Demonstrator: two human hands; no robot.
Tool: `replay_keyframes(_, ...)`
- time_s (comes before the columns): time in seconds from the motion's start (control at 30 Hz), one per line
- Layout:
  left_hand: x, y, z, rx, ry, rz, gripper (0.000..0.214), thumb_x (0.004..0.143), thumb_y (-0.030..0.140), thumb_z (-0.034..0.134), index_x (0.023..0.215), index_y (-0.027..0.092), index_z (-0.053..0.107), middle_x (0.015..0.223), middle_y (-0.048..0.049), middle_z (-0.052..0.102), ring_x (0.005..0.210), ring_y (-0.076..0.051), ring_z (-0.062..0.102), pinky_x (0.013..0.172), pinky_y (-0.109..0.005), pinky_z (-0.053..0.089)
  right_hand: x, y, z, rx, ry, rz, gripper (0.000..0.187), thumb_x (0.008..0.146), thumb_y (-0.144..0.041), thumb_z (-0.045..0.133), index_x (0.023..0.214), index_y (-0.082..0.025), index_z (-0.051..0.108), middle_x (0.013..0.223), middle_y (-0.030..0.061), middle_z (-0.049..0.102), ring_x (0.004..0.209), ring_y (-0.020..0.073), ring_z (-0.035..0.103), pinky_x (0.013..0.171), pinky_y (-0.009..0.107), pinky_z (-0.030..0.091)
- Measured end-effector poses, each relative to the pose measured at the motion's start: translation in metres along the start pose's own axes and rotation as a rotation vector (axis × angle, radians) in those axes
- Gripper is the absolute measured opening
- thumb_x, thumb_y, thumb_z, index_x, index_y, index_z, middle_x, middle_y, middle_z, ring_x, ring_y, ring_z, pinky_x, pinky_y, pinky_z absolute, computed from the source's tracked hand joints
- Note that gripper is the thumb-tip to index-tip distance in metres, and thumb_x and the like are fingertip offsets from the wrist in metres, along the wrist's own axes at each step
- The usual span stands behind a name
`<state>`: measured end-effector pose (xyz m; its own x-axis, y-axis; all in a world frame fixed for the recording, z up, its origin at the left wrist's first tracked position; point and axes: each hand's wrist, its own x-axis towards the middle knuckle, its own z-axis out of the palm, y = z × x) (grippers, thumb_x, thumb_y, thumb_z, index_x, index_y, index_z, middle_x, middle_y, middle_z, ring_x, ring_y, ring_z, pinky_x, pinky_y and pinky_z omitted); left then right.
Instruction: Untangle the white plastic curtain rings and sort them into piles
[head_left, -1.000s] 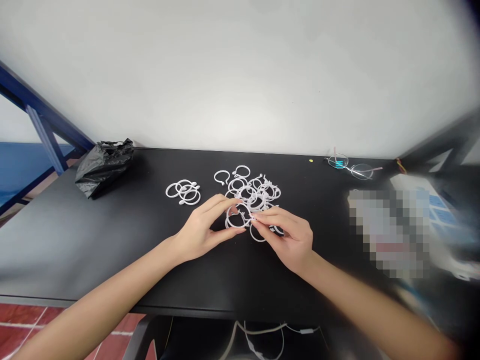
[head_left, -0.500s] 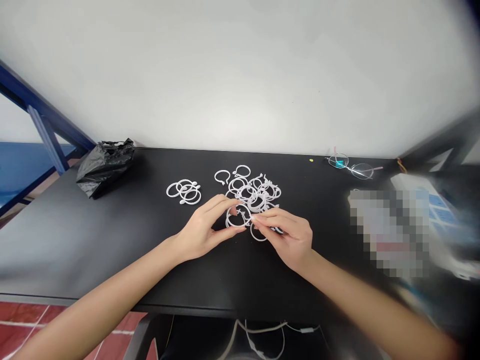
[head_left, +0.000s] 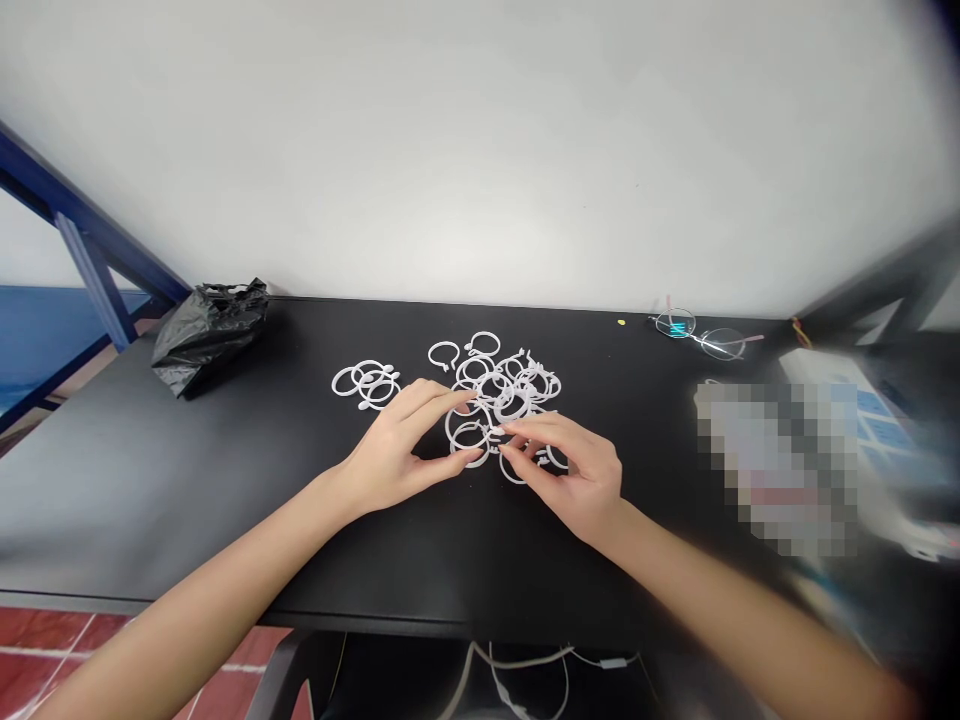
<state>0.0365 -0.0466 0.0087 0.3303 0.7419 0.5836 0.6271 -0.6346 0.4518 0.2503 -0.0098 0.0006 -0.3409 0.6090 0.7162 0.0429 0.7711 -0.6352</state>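
My left hand (head_left: 405,440) reaches in from the left, its thumb and fingers curved about a thin white plastic ring (head_left: 448,432). That ring has a gap on its right side, and its ends lie close to my right fingertips. Opposite it, my right hand (head_left: 577,462) has its thumb and forefinger slightly apart beside the ring's ends. Behind and beneath both hands spreads a loose pile of similar white rings (head_left: 512,415), many with small clasp ends. To the left lies a smaller overlapping group of white rings (head_left: 365,385).
A crumpled black plastic bag (head_left: 210,335) sits at the back left of the black table (head_left: 360,570). Eyeglasses (head_left: 701,338) lie at the back right. Nearer on the right are a blurred-out object (head_left: 780,470) and a white and blue item (head_left: 874,430).
The ring between my hands has sprung open at its ends. My right thumb and forefinger, pinched together on it before, have parted. My left hand has barely shifted.
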Motion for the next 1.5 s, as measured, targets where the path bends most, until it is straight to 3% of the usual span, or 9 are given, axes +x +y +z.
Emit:
replay_keyframes(0.2,0.002,-0.004,-0.006,0.185,0.047,0.018,0.043,0.088,0.028,0.066,0.128,0.019,0.052,0.105,-0.0093,0.066,0.094,-0.022,0.062,0.083,-0.036,0.051,0.001,-0.001,0.000,0.000,0.004,0.001,0.024,0.084,-0.008,0.064,0.102,-0.022,0.072,0.085,0.0046,0.074,0.064,0.0136,0.067,0.052,0.026,0.058)
replay_keyframes(0.33,0.004,-0.021,-0.027,0.542,0.172,-0.159,0.037,0.086,0.033,0.065,0.119,0.020,0.057,0.109,-0.0101,0.065,0.096,-0.026,0.062,0.084,-0.040,0.048,0.001,0.000,0.001,-0.004,0.018,-0.018,0.029,0.083,-0.002,0.061,0.101,-0.022,0.072,0.087,0.0051,0.076,0.068,0.0148,0.069,0.053,0.026,0.058)
replay_keyframes(0.53,0.001,-0.050,-0.056,0.752,-0.050,-0.399,0.031,0.089,0.042,0.057,0.108,0.018,0.061,0.103,-0.0101,0.063,0.096,-0.029,0.059,0.082,-0.040,0.044,0.002,-0.002,0.001,-0.018,0.025,-0.035,0.028,0.083,-0.001,0.060,0.098,-0.021,0.072,0.085,0.0054,0.076,0.069,0.0152,0.070,0.052,0.025,0.058)
replay_keyframes(0.83,-0.008,-0.055,-0.054,0.846,-0.232,-0.491,0.038,0.090,0.051,0.052,0.101,0.015,0.061,0.101,-0.0121,0.063,0.094,-0.030,0.060,0.075,-0.039,0.045,0.002,-0.001,0.000,-0.036,0.021,-0.051,0.026,0.083,-0.001,0.059,0.094,-0.021,0.072,0.086,0.0056,0.076,0.068,0.0155,0.071,0.056,0.026,0.061)
replay_keyframes(1.0,-0.002,-0.052,-0.055,0.755,-0.105,-0.400,0.032,0.091,0.046,0.054,0.106,0.018,0.061,0.103,-0.0100,0.066,0.093,-0.028,0.061,0.080,-0.040,0.045,0.002,-0.001,0.001,-0.043,0.021,-0.058,0.026,0.083,-0.002,0.059,0.094,-0.022,0.071,0.086,0.0047,0.076,0.068,0.0159,0.071,0.057,0.027,0.062)
replay_keyframes(1.13,0.005,-0.039,-0.047,0.466,-0.051,-0.230,0.017,0.094,0.032,0.052,0.099,0.018,0.061,0.091,-0.0056,0.066,0.084,-0.021,0.060,0.079,-0.034,0.045,0.001,-0.001,0.001,-0.039,0.016,-0.063,0.025,0.084,-0.002,0.059,0.094,-0.022,0.071,0.086,0.0052,0.076,0.070,0.0160,0.072,0.059,0.027,0.062)
replay_keyframes(1.27,0.005,-0.019,-0.024,0.226,-0.168,-0.129,0.020,0.092,0.036,0.058,0.084,0.017,0.061,0.068,-0.0003,0.056,0.066,-0.015,0.054,0.063,-0.026,0.041,0.001,-0.002,0.001,-0.043,0.009,-0.059,0.025,0.083,-0.001,0.059,0.094,-0.020,0.071,0.086,0.0060,0.076,0.072,0.0164,0.072,0.061,0.027,0.063)
replay_keyframes(1.37,0.001,-0.007,-0.007,0.150,-0.358,-0.080,0.029,0.088,0.046,0.064,0.086,0.016,0.061,0.069,0.0005,0.059,0.059,-0.013,0.054,0.055,-0.024,0.037,0.001,-0.002,0.000,-0.050,0.004,-0.054,0.025,0.084,-0.002,0.059,0.094,-0.021,0.071,0.087,0.0061,0.076,0.072,0.0168,0.072,0.061,0.028,0.062)
replay_keyframes(1.5,-0.004,-0.003,0.006,0.164,-0.472,-0.026,0.025,0.096,0.041,0.053,0.088,0.018,0.060,0.066,0.0016,0.062,0.052,-0.012,0.056,0.051,-0.024,0.035,0.001,-0.002,0.000,-0.055,0.000,-0.053,0.024,0.084,-0.003,0.059,0.094,-0.021,0.071,0.087,0.0055,0.076,0.072,0.0168,0.072,0.061,0.028,0.063)
